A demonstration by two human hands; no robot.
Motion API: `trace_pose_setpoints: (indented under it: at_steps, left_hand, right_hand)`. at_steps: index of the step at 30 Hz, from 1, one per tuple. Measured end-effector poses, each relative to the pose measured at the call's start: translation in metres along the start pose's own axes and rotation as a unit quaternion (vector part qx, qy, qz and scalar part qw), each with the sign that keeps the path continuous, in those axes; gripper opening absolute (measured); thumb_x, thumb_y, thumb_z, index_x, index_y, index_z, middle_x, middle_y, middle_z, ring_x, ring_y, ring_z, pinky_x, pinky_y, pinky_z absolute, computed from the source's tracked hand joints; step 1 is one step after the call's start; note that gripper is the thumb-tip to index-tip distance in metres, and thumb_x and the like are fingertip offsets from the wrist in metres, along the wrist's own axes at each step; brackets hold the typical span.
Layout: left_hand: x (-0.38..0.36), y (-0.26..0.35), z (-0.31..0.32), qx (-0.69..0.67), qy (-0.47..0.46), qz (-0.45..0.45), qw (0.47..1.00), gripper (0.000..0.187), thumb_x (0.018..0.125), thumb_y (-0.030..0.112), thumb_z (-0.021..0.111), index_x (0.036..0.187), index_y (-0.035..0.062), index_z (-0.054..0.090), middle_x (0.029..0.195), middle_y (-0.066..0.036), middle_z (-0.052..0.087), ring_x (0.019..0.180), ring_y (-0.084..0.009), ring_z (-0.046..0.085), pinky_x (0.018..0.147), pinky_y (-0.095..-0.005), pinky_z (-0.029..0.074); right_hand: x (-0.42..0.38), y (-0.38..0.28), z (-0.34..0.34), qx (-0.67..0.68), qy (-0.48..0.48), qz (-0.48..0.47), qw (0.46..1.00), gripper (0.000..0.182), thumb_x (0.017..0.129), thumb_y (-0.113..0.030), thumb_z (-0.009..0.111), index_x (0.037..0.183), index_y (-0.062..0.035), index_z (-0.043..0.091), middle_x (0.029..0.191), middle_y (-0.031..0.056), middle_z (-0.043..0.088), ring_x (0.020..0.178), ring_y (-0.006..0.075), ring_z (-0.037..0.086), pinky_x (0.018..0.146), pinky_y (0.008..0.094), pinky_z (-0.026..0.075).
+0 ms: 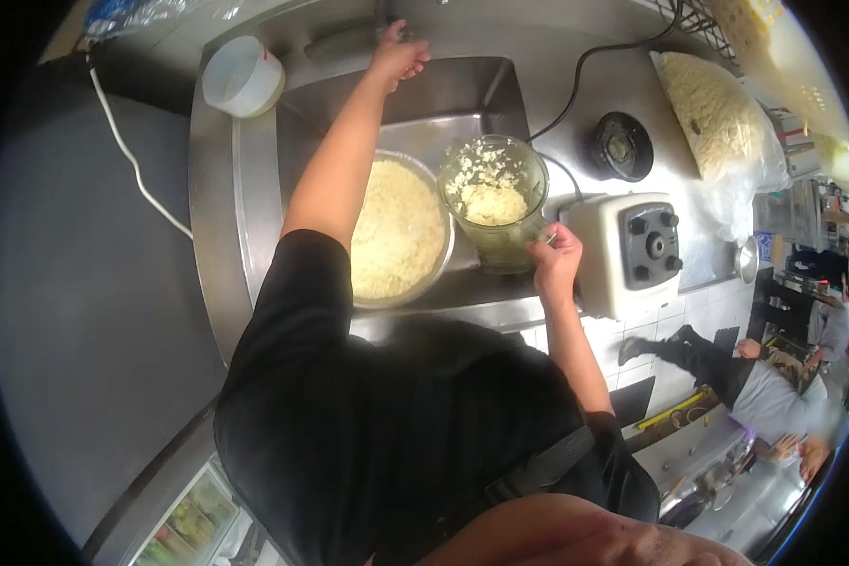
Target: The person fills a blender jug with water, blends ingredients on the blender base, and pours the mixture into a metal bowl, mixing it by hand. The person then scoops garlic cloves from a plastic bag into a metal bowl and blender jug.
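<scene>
My left hand [398, 55] reaches far over the steel sink [462, 90] and closes on the tap at its back edge. My right hand [555, 261] grips the handle of a clear processor jar [493, 193]. The jar stands at the sink's near right corner and holds chopped white bits. Left of the jar, under my left arm, a metal bowl [401, 236] sits in the sink, full of finely minced pale food. The beige motor base [632, 250] stands just right of my right hand.
A black lid [621, 146] and a clear bag of white pieces [717, 113] lie on the counter behind the base. A white tub [242, 75] stands left of the sink. A black cable [585, 66] crosses the counter. Another person [774, 396] crouches at the right.
</scene>
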State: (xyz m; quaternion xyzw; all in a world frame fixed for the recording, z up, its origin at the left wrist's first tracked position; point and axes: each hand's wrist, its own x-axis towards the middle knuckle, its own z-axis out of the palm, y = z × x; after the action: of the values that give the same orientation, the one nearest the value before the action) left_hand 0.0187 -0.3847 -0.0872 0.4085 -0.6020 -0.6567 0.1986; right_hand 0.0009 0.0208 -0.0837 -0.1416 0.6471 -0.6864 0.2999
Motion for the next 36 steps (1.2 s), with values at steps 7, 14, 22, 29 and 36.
trace_pose_setpoints:
  at_steps: [7,14,22,29,36]
  left_hand:
    - [0.03,-0.039,-0.014,0.08,-0.051,-0.035,0.995,0.067,0.078,0.007,0.061,0.14,0.0251,0.042,0.078,-0.008,0.066,0.054,-0.0116,0.054,0.045,-0.0262,0.041]
    - [0.016,-0.121,-0.034,0.564,-0.047,0.033,0.824,0.053,0.079,0.023,0.055,0.132,0.026,0.056,0.124,-0.014,0.061,0.118,-0.0331,0.055,0.102,-0.0441,0.042]
    - [0.011,-0.11,-0.012,0.189,0.146,0.026,0.971,0.033,0.078,0.014,0.06,0.11,0.0101,0.067,0.094,-0.011,0.07,0.09,-0.0247,0.067,0.078,-0.0359,0.052]
    - [-0.073,0.043,0.009,-0.233,0.129,0.166,0.95,0.01,0.087,0.007,0.059,0.096,0.0024,0.064,0.072,-0.007,0.064,0.061,-0.0117,0.058,0.055,-0.0249,0.048]
    - [0.029,0.035,0.057,-0.293,-0.142,-0.102,0.94,0.018,0.092,0.013,0.06,0.102,-0.0014,0.058,0.085,-0.01,0.061,0.069,-0.0181,0.058,0.059,-0.0289,0.051]
  right_hand:
    - [0.057,-0.019,0.043,0.093,-0.008,0.049,0.994,0.018,0.067,0.009,0.057,0.078,-0.0046,0.057,0.065,-0.0023,0.056,0.054,0.0042,0.044,0.048,0.0218,0.03]
    - [0.119,-0.03,0.104,0.147,-0.004,-0.006,0.989,0.017,0.068,0.008,0.057,0.078,-0.0062,0.057,0.068,-0.0016,0.057,0.055,0.0061,0.047,0.05,0.0224,0.033]
    - [0.168,-0.02,0.12,0.084,-0.007,-0.046,0.995,0.017,0.063,0.006,0.056,0.063,-0.0075,0.046,0.06,-0.0021,0.046,0.051,0.0076,0.039,0.047,0.0244,0.027]
    - [0.194,0.009,0.105,0.035,-0.041,-0.079,0.995,0.012,0.06,0.0,0.059,0.06,-0.005,0.048,0.058,-0.0047,0.044,0.055,0.0065,0.037,0.049,0.0259,0.028]
    - [0.194,0.016,0.11,0.052,-0.041,-0.054,0.996,0.012,0.061,-0.001,0.06,0.06,-0.0054,0.049,0.059,-0.0048,0.045,0.055,0.0068,0.038,0.05,0.0249,0.03]
